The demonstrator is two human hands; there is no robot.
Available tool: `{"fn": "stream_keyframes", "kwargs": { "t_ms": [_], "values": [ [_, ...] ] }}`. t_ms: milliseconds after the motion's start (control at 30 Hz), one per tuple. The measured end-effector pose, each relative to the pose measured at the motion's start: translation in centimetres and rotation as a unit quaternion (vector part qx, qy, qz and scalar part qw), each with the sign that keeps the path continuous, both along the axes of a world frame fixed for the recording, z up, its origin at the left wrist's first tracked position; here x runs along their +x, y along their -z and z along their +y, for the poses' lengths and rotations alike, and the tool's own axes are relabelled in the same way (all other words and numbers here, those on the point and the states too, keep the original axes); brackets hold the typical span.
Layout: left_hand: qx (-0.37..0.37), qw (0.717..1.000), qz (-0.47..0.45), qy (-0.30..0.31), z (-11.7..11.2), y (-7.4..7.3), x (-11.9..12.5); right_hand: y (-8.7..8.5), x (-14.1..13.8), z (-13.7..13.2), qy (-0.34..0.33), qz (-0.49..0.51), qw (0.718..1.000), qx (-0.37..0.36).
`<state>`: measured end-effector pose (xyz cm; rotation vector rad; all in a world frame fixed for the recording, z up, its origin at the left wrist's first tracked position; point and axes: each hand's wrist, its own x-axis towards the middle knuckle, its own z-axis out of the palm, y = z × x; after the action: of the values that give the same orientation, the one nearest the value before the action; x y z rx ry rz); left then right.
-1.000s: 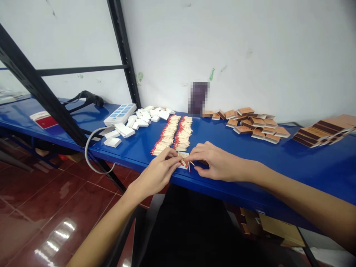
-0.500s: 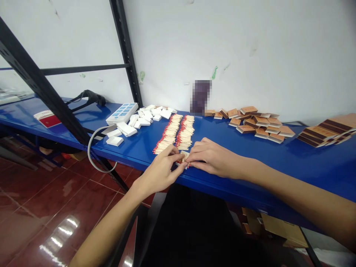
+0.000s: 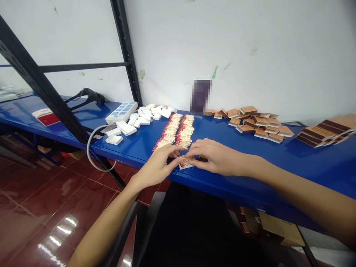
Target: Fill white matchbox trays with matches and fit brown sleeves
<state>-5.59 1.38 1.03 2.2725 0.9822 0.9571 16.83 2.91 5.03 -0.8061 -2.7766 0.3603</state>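
A small white matchbox tray [image 3: 187, 163] filled with red-tipped matches lies near the front edge of the blue shelf [image 3: 306, 163]. My left hand [image 3: 160, 165] has its fingertips pinched on the tray's left end. My right hand [image 3: 217, 157] rests over the tray's right end, fingers curled onto the matches. Just behind the hands lie two long rows of matches [image 3: 178, 130], red tips facing left.
White empty trays [image 3: 139, 120] and a white power strip [image 3: 121, 112] with a grey cable lie to the left. Brown matchbox sleeves [image 3: 253, 121] are heaped at the right, flat brown stacks [image 3: 325, 133] further right. A black shelf post [image 3: 126, 52] stands behind. A red packet [image 3: 46, 116] lies far left.
The loose matches that stuck out between my fingers one second ago now lie gathered in the tray. Both hands closed in on it and shifted slightly back on the shelf.
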Motion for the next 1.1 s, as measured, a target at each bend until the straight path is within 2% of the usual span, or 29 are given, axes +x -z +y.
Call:
{"fn": "stream_keyframes", "kwargs": {
  "t_ms": [200,400,633,900,1100],
  "values": [
    [0.007,0.999,-0.032,-0.029,-0.1,0.3,0.0,0.0,0.6,-0.1,-0.016,0.012,1.000,0.016],
    [0.046,0.999,-0.006,-0.012,-0.3,0.4,0.0,0.7,0.8,-0.7,-0.027,0.050,0.997,0.045],
    [0.032,0.999,-0.018,-0.020,-0.3,0.5,0.4,1.8,0.6,-0.5,-0.044,0.057,0.995,0.073],
    [0.072,0.997,0.007,-0.014,-0.9,0.4,0.3,2.4,0.4,-0.7,-0.046,0.070,0.988,0.130],
    [0.053,0.998,-0.021,-0.031,-0.4,0.9,0.4,2.9,0.3,-0.9,-0.029,0.083,0.987,0.134]
  ]
}}
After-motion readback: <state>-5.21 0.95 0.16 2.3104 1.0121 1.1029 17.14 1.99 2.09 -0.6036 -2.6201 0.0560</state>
